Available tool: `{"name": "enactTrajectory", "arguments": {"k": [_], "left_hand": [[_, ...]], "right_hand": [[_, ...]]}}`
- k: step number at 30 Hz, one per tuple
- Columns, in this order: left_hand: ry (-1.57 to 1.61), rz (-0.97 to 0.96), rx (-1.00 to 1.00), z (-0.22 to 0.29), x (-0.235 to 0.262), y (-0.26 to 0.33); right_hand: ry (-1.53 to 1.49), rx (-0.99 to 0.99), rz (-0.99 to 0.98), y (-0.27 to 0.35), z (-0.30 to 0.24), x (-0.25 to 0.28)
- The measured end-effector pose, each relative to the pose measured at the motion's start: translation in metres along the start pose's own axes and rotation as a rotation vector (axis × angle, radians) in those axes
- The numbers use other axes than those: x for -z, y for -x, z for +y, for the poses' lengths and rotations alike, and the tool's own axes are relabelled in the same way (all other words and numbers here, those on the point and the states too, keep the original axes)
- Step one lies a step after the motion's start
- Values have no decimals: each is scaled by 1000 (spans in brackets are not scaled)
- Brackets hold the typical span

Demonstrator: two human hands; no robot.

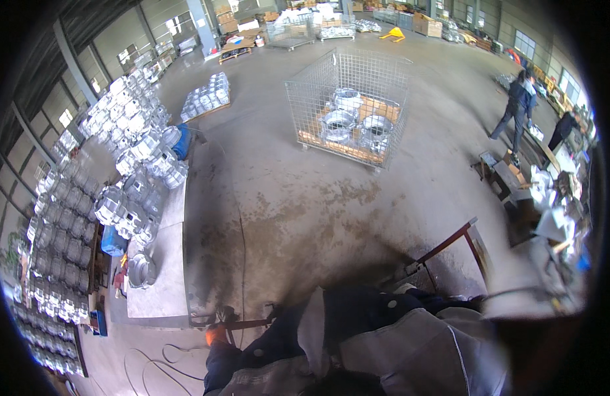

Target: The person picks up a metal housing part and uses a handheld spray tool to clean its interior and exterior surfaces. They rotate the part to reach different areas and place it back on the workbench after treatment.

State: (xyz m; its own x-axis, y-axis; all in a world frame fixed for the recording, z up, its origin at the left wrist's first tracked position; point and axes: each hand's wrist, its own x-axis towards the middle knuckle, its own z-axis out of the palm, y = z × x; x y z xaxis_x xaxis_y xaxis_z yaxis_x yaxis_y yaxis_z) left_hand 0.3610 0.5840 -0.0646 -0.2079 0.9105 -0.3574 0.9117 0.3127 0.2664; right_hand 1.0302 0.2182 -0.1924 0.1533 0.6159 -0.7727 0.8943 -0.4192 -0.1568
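My left hand (217,334), in an orange glove, is low in the view beside the front end of a metal-topped workbench (161,294). It is small and partly cut off by my dark sleeve, so I cannot tell how its fingers stand or whether they hold anything. A thin dark red metal bar (247,324) runs right beside the glove. My right hand does not show; my jacket covers the lower edge. On the bench a single round metal housing (142,270) sits apart from several larger silver castings (143,198) heaped farther back.
A wire mesh cage (348,109) with several castings stands ahead. Stacked castings (60,224) line the left. A reddish metal frame (450,241) stands at right, and a cable (149,360) loops over the floor. Two people in dark clothes (516,109) are at the far right.
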Motion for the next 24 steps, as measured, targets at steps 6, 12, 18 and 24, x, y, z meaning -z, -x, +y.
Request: {"name": "enactTrajectory", "arguments": {"k": [6, 12, 18, 24], "left_hand": [[143, 277, 195, 3, 21, 34], [202, 350, 338, -5, 20, 23], [357, 349, 487, 7, -6, -26], [461, 655, 772, 38, -13, -40]], "right_hand": [[76, 173, 109, -27, 11, 84], [185, 296, 21, -110, -65, 173], [155, 454, 39, -190, -212, 257], [279, 546, -37, -267, -332, 302]]}}
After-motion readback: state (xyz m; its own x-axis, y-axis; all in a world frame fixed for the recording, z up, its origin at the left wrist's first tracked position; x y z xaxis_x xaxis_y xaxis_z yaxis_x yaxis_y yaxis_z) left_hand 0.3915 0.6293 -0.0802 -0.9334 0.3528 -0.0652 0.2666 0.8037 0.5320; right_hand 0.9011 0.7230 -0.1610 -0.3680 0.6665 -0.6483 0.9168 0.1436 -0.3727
